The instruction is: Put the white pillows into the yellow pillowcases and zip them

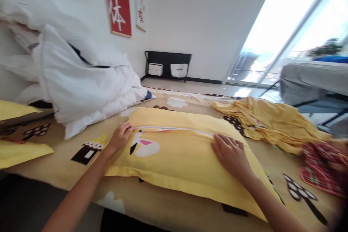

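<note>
A pillow in a yellow pillowcase [176,163] lies flat on the bed in front of me. A white zipper [174,128] runs across its upper side, slightly parted toward the left, above a printed white and pink figure [146,146]. At the left end of the zipper, my left hand [123,137] is closed on the case, fingers bent together. My right hand [230,152] grips the case at the zipper's right end, its fingers curled onto the cloth. The right thumb is hidden from view.
Crumpled yellow cloth [266,121] and a red patterned cloth [322,168] lie on the right. White bedding [87,83] is heaped at left, near yellow fabric [24,154]. Beyond the patterned bedsheet [165,212] stand a black rack [168,58] and a grey covered frame [312,79].
</note>
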`<state>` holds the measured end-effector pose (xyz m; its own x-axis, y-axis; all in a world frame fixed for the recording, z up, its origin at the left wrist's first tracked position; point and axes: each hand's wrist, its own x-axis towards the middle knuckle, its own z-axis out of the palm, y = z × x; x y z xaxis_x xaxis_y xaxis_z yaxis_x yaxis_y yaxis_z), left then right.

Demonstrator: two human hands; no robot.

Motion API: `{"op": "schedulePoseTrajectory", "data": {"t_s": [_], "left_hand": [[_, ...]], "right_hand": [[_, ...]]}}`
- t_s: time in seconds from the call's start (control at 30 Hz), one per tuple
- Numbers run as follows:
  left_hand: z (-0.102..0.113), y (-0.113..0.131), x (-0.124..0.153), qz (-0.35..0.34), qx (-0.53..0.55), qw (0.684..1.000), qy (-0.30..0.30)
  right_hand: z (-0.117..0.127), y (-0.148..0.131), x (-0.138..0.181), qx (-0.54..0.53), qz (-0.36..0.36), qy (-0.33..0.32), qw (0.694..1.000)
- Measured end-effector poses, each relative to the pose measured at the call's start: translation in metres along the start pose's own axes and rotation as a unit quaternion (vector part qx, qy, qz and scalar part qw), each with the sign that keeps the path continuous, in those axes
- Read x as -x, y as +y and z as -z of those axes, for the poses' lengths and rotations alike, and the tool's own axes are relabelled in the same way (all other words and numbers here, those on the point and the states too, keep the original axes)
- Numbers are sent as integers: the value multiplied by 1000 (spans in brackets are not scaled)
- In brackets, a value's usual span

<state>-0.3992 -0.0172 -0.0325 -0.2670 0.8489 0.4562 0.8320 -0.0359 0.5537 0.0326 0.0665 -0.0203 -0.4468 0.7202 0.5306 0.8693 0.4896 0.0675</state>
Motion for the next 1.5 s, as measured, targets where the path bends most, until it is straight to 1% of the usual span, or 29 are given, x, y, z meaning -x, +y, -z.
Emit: {"op": "schedulePoseTrajectory", "data": {"t_s": [0.03,0.1,0.13,0.17,0.23,0.3,0.33,0.37,0.43,0.47,0.53,0.6,0.63,0.7,0.77,0.8,0.93,1.03,1.1,1.17,1.23,1.3,1.4,1.5], "left_hand": [[-2,11,-5,-2,-71,997,-4],[-11,43,-12,-10,-195,981,15],[-18,63,-13,-29,-225,974,20],[-28,85,-13,-64,-227,972,10],[-52,130,-11,-164,-165,971,-52],[-81,170,-7,-250,-79,958,-120],[-96,186,-5,-275,-47,950,-140],[-110,200,-2,-286,-27,946,-150],[-134,218,4,-276,-18,951,-142],[-143,223,7,-264,-22,956,-129],[-153,227,11,-243,-33,964,-101],[-155,228,12,-231,-34,968,-89],[-154,228,11,-226,-32,969,-91],[-151,230,6,-213,-37,971,-101],[-148,233,-1,-206,-47,970,-117],[-148,235,-5,-206,-50,969,-126],[-148,240,-18,-218,-36,963,-157],[-151,245,-20,-233,-38,954,-186],[-153,251,-19,-243,-50,948,-199],[-157,258,-15,-258,-64,943,-199],[-162,264,-10,-282,-77,938,-185],[-167,268,-5,-325,-93,926,-166],[-172,268,4,-396,-115,898,-152],[-174,267,11,-430,-122,881,-155]], "right_hand": [[1,8,7,10,-13,-6,1000],[0,13,18,21,-26,-4,999],[-2,12,23,23,-31,2,999],[-5,8,28,22,-37,10,999],[-10,-1,36,19,-51,25,998],[-13,-10,45,16,-62,31,997],[-13,-13,50,16,-70,32,997],[-13,-16,55,16,-77,32,996],[-10,-17,65,10,-83,25,996],[-7,-15,69,1,-80,18,997],[0,-6,73,-34,-60,1,998],[7,10,70,-95,-50,-12,994],[11,18,64,-128,-64,-14,990],[15,35,49,-171,-123,-12,977],[16,46,33,-169,-181,-24,968],[15,49,26,-159,-195,-34,967],[8,54,13,-151,-192,-72,967],[6,60,12,-190,-175,-126,958],[7,65,11,-219,-164,-142,951],[8,67,14,-233,-165,-129,950],[7,68,20,-228,-174,-94,953],[4,66,30,-222,-179,-51,957],[0,65,44,-214,-168,-1,962],[-1,65,49,-174,-117,-5,978]]}}
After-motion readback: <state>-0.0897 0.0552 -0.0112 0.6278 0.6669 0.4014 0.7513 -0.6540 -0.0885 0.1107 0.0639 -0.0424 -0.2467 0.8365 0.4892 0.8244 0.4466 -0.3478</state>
